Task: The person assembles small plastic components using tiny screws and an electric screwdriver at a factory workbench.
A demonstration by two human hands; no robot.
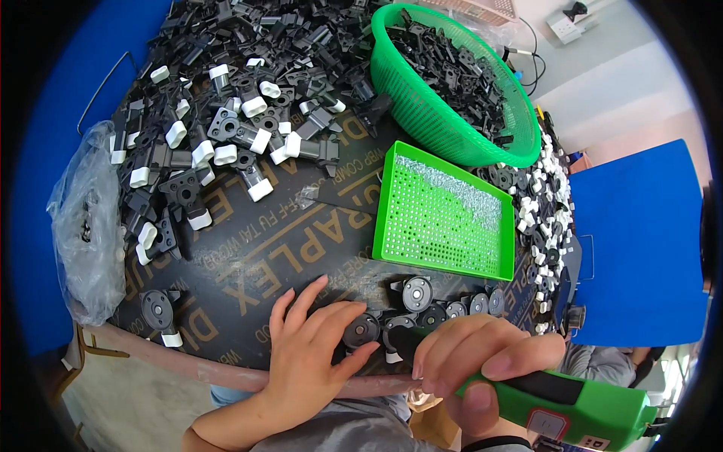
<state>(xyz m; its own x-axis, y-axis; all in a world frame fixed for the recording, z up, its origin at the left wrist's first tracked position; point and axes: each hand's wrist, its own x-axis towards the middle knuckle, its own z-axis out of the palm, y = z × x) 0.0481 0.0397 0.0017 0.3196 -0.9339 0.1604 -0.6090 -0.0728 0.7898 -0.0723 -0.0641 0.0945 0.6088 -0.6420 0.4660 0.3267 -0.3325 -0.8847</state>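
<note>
Gripping a driver [580,413] in closed right hand [478,358], aimed at wheels [416,294]; pinching one wheel [361,330] between thumb and forefinger of left hand [305,358], on black, gold-lettered board [331,245] near green tray [452,268], piled parts [301,38]; blue panels [640,241], pale wall [636,83] beyond.

The wide fisheye head camera is looking down from the wearer's head, facing forward over the black printed tabletop [218,264]. It is sitting close above the left hand [309,354] and right hand [482,361], which are filling the lower middle, while the green colander [414,105] is lying farther off. The lens is bending the pinkish table edge [188,357]; distances near the dark rim are probably reading falsely.
</note>
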